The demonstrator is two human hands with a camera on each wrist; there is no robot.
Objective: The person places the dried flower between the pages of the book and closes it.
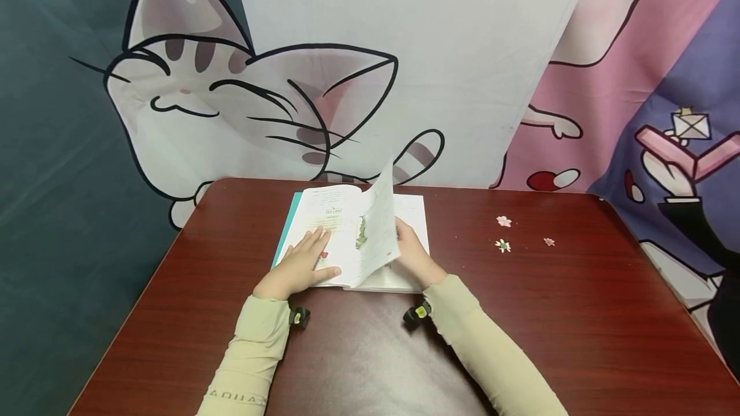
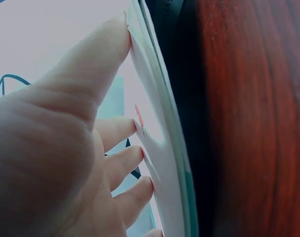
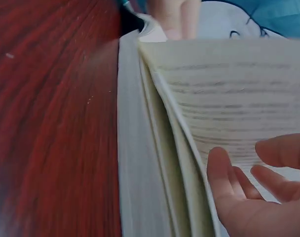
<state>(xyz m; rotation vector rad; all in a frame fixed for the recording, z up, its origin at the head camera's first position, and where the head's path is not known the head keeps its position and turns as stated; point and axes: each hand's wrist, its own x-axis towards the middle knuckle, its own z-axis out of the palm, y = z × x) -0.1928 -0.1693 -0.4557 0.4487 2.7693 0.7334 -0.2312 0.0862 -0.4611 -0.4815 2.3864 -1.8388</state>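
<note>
An open book [image 1: 410,207] with a teal cover edge lies on the table in the head view. One leaf [image 1: 378,236] stands raised near the spine, between the two sides. My left hand [image 1: 297,268] rests spread on the left-hand page, and its fingertips [image 2: 135,158] touch the paper in the left wrist view. On the other side, my right hand [image 1: 415,257] is beside the raised leaf, which hides part of its fingers in the head view. The right wrist view shows the right hand's [image 3: 258,192] fingers loosely bent, with thumb and fingers apart, before a printed page.
Three small flower-shaped pieces lie right of the book: a pink one [image 1: 504,221], a white-and-green one [image 1: 503,246] and a smaller pinkish one [image 1: 549,242]. The brown table [image 1: 347,371] ends at a cartoon cloth backdrop [image 1: 462,50].
</note>
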